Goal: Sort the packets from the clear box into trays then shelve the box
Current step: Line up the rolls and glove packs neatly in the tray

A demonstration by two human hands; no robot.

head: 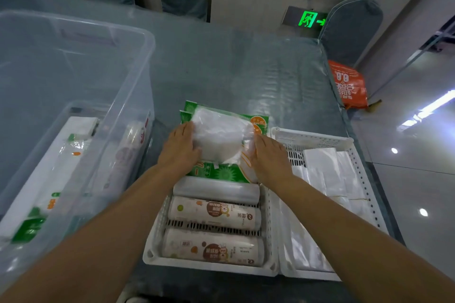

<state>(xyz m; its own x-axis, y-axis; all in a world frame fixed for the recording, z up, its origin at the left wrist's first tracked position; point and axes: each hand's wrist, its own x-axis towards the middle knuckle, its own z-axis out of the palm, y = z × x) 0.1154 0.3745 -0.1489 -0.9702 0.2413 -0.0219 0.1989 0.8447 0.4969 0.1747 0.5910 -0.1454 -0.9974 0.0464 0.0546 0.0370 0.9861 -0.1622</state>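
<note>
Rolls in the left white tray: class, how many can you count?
3, lying side by side across the tray: a plain clear roll just below the green packets, a printed roll in the middle, and another printed roll nearest the camera. The packets may hide more.
</note>
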